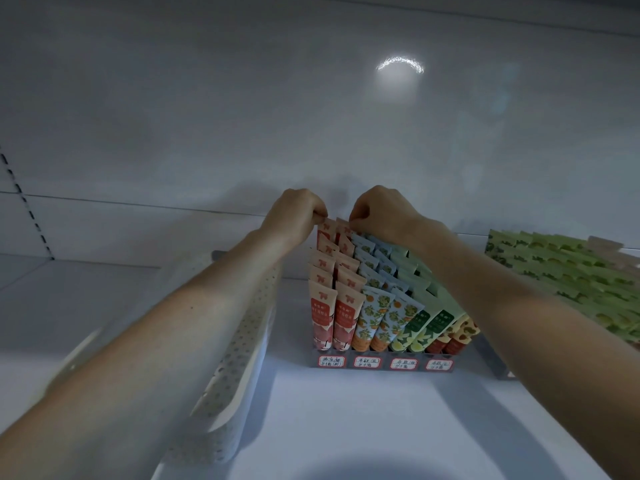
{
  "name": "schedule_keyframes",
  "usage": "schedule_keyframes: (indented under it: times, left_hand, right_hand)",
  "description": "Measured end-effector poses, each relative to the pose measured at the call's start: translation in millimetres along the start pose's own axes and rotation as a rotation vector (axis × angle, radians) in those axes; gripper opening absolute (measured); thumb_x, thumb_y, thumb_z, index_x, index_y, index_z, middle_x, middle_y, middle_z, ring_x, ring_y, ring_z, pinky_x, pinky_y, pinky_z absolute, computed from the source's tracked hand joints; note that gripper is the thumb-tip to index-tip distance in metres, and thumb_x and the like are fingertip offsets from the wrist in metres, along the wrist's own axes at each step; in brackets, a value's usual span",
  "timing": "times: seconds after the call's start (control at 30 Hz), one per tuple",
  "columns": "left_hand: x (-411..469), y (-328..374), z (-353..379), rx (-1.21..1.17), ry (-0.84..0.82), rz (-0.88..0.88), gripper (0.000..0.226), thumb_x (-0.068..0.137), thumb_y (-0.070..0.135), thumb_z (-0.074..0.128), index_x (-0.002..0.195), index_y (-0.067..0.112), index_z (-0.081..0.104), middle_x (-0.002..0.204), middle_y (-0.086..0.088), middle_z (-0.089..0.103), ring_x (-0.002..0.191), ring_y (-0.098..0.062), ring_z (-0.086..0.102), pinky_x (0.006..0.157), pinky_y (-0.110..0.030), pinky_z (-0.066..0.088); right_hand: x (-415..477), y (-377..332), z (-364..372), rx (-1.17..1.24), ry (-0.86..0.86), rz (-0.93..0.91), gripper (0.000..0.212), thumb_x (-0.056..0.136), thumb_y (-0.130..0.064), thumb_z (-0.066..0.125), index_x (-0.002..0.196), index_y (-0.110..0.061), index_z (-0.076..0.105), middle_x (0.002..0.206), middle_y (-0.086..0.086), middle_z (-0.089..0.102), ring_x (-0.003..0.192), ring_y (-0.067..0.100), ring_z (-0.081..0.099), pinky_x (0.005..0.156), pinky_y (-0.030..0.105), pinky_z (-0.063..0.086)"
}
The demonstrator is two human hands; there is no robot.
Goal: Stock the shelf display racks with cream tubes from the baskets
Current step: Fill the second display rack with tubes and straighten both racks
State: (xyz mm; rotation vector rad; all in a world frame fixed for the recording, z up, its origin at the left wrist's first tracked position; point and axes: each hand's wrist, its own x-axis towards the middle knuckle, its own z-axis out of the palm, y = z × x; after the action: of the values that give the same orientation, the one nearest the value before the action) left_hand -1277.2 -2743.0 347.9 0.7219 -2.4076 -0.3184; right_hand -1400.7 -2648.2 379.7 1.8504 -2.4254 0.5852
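- A shop is shown: a white shelf (346, 427) with a slotted upright (24, 202) is seen.
- Cream tubes (349, 317) are lined up by kind in a display rack (485, 358).
- Handwritten labels (331, 361) are fixed along its front.

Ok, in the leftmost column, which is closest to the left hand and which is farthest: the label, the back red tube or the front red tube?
1. The back red tube: at the rear of the rack, pinched by the left hand.
2. The front red tube: same column, front row.
3. The label: below it, on the rack's front edge.
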Motion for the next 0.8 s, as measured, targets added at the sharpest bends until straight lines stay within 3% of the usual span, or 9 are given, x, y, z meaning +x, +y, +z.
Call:
schedule_keyframes:
  times: [0.17, 0.37, 0.5, 0.57, 0.63, 0.8]
  left_hand:
    - [-2, 0, 2, -0.001, 0.009, -0.004, 0.024, 0.091, -0.004, 0.053, 0.108, 0.0, 0.068, 0.112, -0.016, 0.067, 0.103, -0.023, 0.063, 0.085, -0.019, 0.04]
    - [-5, 1, 0, 0.0, -0.009, -0.01, 0.026, 0.093, 0.005, 0.054, 0.116, 0.001, 0.064, 0.119, -0.016, 0.063, 0.111, -0.025, 0.058, 0.092, -0.025, 0.04]
    - [-9, -1, -5, 0.012, 0.016, 0.003, 0.028, 0.093, 0.008, 0.053, 0.12, 0.002, 0.062, 0.119, -0.017, 0.063, 0.11, -0.026, 0.058, 0.091, -0.026, 0.039]
    - [-13, -2, -8, 0.001, 0.044, 0.013, 0.027, 0.092, 0.007, 0.054, 0.118, 0.003, 0.063, 0.116, -0.016, 0.064, 0.107, -0.026, 0.058, 0.087, -0.024, 0.038]
    - [-18, -2, -13, -0.003, 0.081, 0.043, 0.024, 0.091, 0.008, 0.056, 0.113, 0.004, 0.066, 0.11, -0.015, 0.065, 0.103, -0.026, 0.059, 0.084, -0.024, 0.038]
    - [-32, 0, -25, -0.03, -0.056, 0.163, 0.02, 0.085, 0.01, 0.065, 0.103, 0.006, 0.071, 0.1, -0.01, 0.067, 0.095, -0.02, 0.06, 0.079, -0.022, 0.038]
  right_hand:
    - [0, 1, 0, 0.0, 0.01, 0.001, 0.012, 0.086, -0.01, 0.059, 0.09, -0.008, 0.07, 0.099, 0.006, 0.068, 0.092, 0.019, 0.06, 0.073, 0.024, 0.044]
    - [-6, -2, -2, 0.017, 0.053, -0.012, 0.016, 0.088, -0.017, 0.057, 0.095, -0.007, 0.068, 0.103, 0.005, 0.066, 0.094, 0.018, 0.059, 0.074, 0.025, 0.043]
    - [-16, -8, -9, 0.031, -0.01, -0.043, 0.025, 0.089, -0.03, 0.059, 0.084, -0.007, 0.066, 0.076, -0.004, 0.058, 0.072, 0.013, 0.054, 0.057, 0.02, 0.04]
    - [-19, -11, -10, -0.003, -0.06, -0.056, 0.033, 0.088, -0.033, 0.061, 0.084, -0.001, 0.067, 0.072, 0.001, 0.059, 0.064, 0.012, 0.05, 0.052, 0.018, 0.036]
    - [-21, -13, -10, -0.002, -0.08, -0.068, 0.033, 0.086, -0.029, 0.063, 0.088, 0.003, 0.069, 0.082, 0.011, 0.065, 0.066, 0.014, 0.051, 0.052, 0.018, 0.035]
    - [-22, -16, -7, 0.019, -0.083, -0.083, 0.015, 0.083, -0.015, 0.064, 0.087, -0.002, 0.071, 0.086, 0.004, 0.066, 0.071, 0.011, 0.055, 0.056, 0.014, 0.039]
